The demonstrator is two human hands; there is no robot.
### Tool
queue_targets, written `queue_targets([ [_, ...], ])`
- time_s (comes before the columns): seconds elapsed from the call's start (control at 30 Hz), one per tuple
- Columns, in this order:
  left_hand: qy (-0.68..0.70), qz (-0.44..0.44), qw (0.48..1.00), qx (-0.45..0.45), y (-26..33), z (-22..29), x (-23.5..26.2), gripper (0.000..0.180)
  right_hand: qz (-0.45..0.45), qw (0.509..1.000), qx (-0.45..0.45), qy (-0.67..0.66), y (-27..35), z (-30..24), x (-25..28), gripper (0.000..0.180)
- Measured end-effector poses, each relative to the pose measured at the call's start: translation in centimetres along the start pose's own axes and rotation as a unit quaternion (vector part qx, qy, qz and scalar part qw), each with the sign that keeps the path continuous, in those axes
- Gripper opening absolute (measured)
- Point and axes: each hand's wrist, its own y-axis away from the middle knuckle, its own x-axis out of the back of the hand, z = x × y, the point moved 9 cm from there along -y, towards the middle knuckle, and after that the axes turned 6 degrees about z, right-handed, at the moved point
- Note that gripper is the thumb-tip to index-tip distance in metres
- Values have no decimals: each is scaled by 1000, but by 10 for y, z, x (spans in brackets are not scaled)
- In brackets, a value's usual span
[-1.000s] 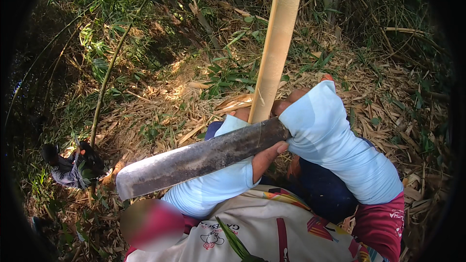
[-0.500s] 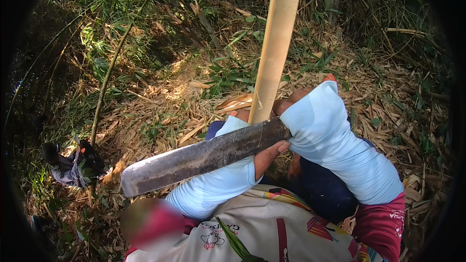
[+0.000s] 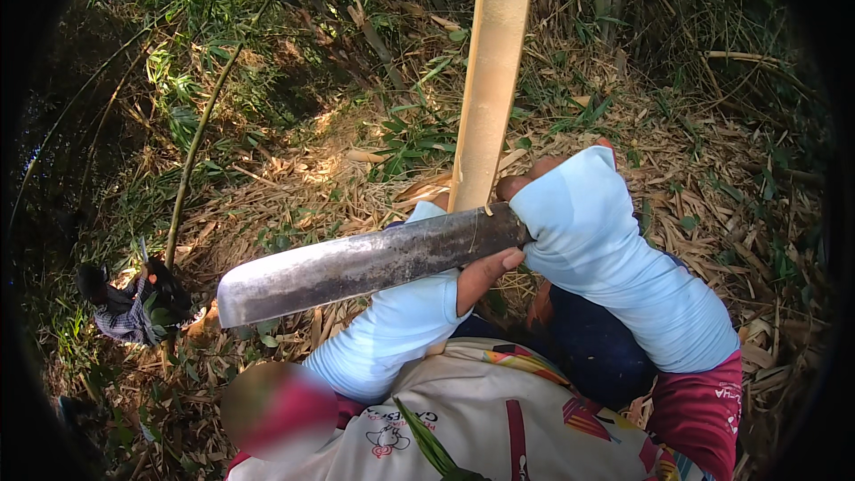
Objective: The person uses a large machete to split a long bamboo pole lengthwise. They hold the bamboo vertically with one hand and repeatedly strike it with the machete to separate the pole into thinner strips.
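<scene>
Overhead, from the head view: right hand (image 3: 579, 205) in a pale blue sleeve, fingers closed round the handle of a broad machete (image 3: 365, 263), blade flat against a pale bamboo stalk (image 3: 490, 80). Left hand (image 3: 485, 272) just beneath the blade (grip hidden, cannot tell), thumb touching it. Dry leaf litter (image 3: 294, 187) all round.

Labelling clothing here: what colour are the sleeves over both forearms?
Light blue sleeves, clearest in the head view.

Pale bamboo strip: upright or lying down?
Upright, leaning slightly: the pale bamboo strip rises from the hands to the top edge, the broad grey machete blade set crosswise at its base.
</scene>
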Motion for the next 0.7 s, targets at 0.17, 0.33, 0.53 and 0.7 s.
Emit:
queue_targets([
  [0.17, 39, 14, 998, -52, -2, -3, 5, 54, 15, 998, 37, -44, -3, -9, 1, 10],
  [0.33, 82, 17, 995, -56, -5, 3, 6, 60, 16, 998, 34, -59, -3, -5, -1, 8],
  [0.53, 45, 27, 993, -110, -7, 7, 6, 58, -18, 997, 17, -74, -3, -3, -8, 29],
  [0.7, 154, 72, 981, -96, -5, 1, 5, 45, -38, 998, 6, -42, -4, -6, -8, 29],
])
